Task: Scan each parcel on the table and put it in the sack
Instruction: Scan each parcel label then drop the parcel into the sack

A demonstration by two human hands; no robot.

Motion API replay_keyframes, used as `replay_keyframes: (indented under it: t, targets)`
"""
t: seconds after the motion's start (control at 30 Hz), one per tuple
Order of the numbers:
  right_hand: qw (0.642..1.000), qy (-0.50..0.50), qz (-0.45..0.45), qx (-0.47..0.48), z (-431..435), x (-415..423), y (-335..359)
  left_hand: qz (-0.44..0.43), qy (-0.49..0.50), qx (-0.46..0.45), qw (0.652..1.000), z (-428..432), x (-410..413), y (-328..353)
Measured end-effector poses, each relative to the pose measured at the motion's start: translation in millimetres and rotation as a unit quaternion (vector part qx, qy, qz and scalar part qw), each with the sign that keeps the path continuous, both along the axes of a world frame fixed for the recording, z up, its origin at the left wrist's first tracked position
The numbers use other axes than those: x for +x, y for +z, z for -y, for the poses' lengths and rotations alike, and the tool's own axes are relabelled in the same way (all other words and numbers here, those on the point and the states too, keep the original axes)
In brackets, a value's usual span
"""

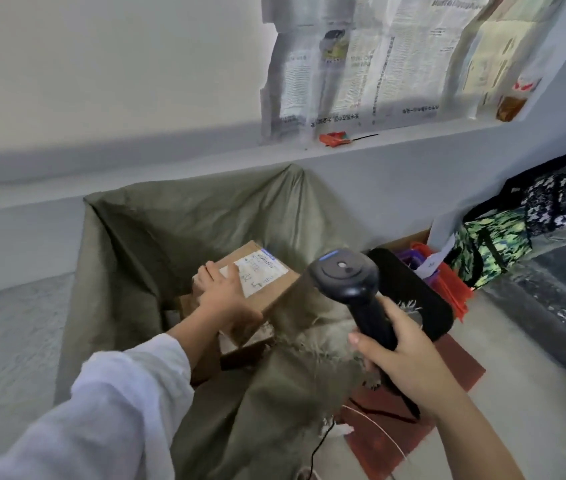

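Olive sack (184, 216); brown parcel (274, 289); black scanner (347, 277).

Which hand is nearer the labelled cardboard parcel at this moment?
Left. The left hand holds the parcel over the sack; the right hand is off to its right, gripping the scanner, not touching the parcel.

The sack (170, 230) gapes wide, its back standing tall against the wall (378, 181), so my way in is from above, over the frayed near rim. Other parcels (187, 305) lie inside under the box (271, 289) in my left hand (222, 296). Right of the sack, past the scanner (347, 275) in my right hand (409, 358), a black tray (413, 292) and red baskets (447, 285) crowd close.
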State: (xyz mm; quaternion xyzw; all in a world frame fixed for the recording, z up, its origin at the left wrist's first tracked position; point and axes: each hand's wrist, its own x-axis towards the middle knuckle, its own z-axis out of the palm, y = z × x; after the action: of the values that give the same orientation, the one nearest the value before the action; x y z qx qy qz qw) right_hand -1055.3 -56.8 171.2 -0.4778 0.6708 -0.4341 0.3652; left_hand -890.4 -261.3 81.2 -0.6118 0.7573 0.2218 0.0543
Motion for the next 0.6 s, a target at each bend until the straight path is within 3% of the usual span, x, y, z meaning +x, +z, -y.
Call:
replay_keyframes:
  t: [0.1, 0.27, 0.6]
  targets:
    - [1.0, 0.015, 0.006, 0.013, 31.0, -21.4, -8.6, 0.047, -0.02, 0.064, 0.997, 20.2, -0.6, -31.5]
    - [0.998, 0.04, 0.016, 0.052, 71.0, -35.6, -22.7, 0.04, -0.084, 0.174, 0.98, 29.9, 12.2, -74.8]
    - [0.995, 0.018, 0.047, 0.088, 108.1, -40.7, -28.5, -0.028, -0.126, 0.152, 0.98, 42.9, 0.0, -122.4]
